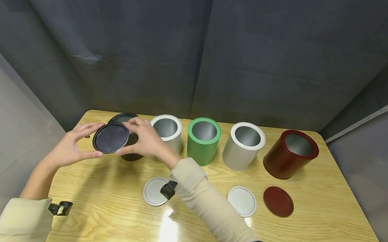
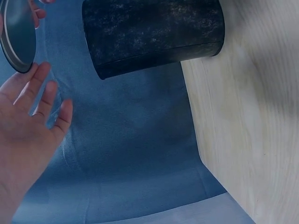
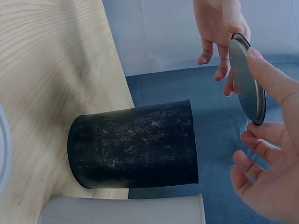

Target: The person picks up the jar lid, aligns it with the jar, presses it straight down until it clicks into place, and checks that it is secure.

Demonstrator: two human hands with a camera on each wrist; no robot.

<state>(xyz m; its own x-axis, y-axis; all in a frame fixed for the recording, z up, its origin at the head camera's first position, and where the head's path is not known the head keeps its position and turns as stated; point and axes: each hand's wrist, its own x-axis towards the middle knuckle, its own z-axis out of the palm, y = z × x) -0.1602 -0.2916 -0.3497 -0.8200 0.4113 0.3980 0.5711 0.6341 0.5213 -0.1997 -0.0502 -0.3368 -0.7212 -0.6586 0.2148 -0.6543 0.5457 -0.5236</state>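
A round black lid (image 1: pixel 111 138) with a raised rim is held up in the air between both hands, tilted. My left hand (image 1: pixel 67 148) holds its left edge, thumb below and fingertips above. My right hand (image 1: pixel 146 140) pinches the opposite edge between thumb and fingers; the right wrist view shows this thumb on the lid's rim. Behind the lid stands an uncovered black can (image 3: pixel 133 144), partly hidden by the lid and right hand in the head view. Its mottled dark side also shows in the left wrist view. The lid is apart from the can.
To the right stand a white can (image 1: pixel 176 142), a green can (image 1: pixel 201 151), another white can (image 1: pixel 236 157) and a dark red can (image 1: pixel 279 161), all uncovered. Nearer lie a white lid (image 1: pixel 153 192), a second white lid (image 1: pixel 242 201) and a dark red lid (image 1: pixel 278 201) on the wooden table (image 1: pixel 324 225).
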